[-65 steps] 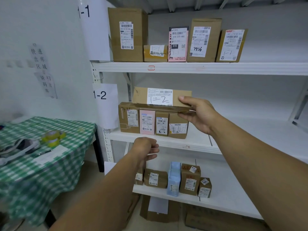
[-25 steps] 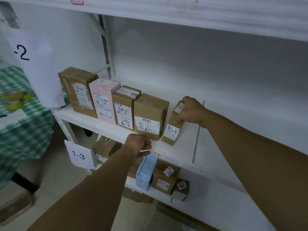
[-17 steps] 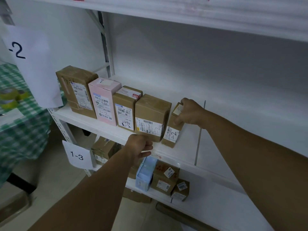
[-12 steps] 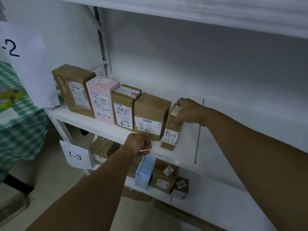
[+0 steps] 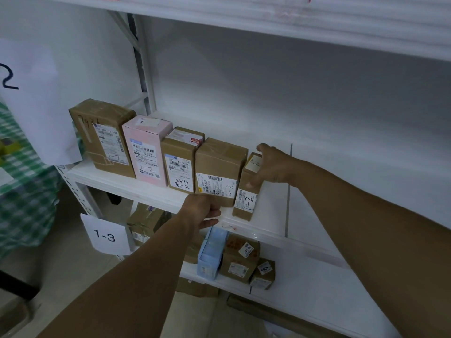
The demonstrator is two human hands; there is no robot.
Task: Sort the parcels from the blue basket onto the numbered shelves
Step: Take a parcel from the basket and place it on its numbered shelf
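"One hand has the job: your right hand (image 5: 271, 164) is curled over the top of the narrow parcel (image 5: 245, 198), thumb down its right face, holding it on end."

"And my left?"

"Your left hand (image 5: 202, 211) hangs in front of the shelf lip, fingers loosely curled, holding nothing. The narrow parcel stands on the shelf (image 5: 271, 215) at the right end of the row marked 1-2. It is tight beside the brown box (image 5: 219, 172), with its foot close to the front edge."

"So what could go wrong when I let go?"

"It is tall and thin on a small end. I judge it could tip to the right, where nothing props it, or forward off the lip toward the lower shelf (image 5: 317, 284). A quick release or a drag of your thumb would cause that. A hard shove to the left could also knock the brown box out of line. Lean it on the brown box, then lift your hand straight off."

"And the blue basket?"

"Not in view."
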